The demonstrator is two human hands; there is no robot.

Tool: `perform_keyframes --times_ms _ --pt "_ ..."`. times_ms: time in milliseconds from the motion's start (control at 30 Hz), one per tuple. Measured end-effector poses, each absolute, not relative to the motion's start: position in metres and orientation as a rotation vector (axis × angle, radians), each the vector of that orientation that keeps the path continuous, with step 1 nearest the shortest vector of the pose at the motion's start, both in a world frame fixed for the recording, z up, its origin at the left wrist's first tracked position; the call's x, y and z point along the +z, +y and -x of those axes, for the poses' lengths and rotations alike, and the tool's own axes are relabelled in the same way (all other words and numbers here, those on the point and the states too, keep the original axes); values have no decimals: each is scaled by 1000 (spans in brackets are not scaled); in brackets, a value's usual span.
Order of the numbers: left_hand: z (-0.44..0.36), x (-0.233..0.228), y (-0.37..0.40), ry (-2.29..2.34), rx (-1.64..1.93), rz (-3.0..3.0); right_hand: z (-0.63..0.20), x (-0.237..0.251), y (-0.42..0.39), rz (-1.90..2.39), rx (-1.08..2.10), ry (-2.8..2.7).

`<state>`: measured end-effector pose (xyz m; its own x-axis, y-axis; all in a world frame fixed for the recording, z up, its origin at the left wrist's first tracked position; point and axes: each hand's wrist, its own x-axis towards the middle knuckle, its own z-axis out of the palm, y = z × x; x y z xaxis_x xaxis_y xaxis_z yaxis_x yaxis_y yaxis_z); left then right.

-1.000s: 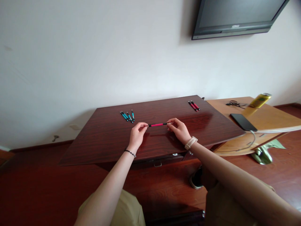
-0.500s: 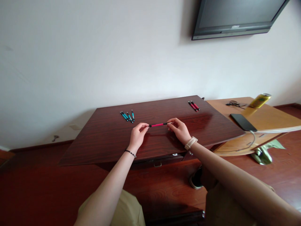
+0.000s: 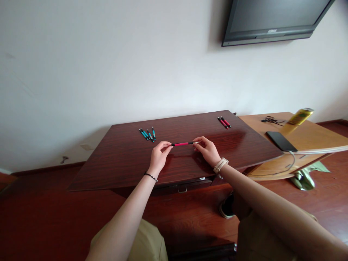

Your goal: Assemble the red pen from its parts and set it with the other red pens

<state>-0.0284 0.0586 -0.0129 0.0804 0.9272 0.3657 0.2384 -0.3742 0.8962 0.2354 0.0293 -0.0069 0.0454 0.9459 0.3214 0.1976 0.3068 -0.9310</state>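
A red pen with black ends (image 3: 181, 144) is held level just above the dark wooden table (image 3: 116, 163). My left hand (image 3: 159, 156) pinches its left end and my right hand (image 3: 207, 149) pinches its right end. Several blue pens (image 3: 147, 134) lie on the table behind my left hand. Two red pens (image 3: 224, 122) lie near the table's far right corner, beyond my right hand.
A lighter wooden table (image 3: 312, 136) stands to the right, bearing a black phone (image 3: 281, 140) on a cable, a yellow-green can (image 3: 300, 116) and a coiled black cord (image 3: 270, 119). A wall-mounted screen (image 3: 272, 20) hangs above. A shoe (image 3: 227, 207) is on the floor.
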Motion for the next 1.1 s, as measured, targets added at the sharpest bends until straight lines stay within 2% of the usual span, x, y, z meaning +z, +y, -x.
perform_keyframes --times_ms 1100 --pt "29 -9 55 1144 1379 -1529 -236 -15 34 1135 911 -1428"
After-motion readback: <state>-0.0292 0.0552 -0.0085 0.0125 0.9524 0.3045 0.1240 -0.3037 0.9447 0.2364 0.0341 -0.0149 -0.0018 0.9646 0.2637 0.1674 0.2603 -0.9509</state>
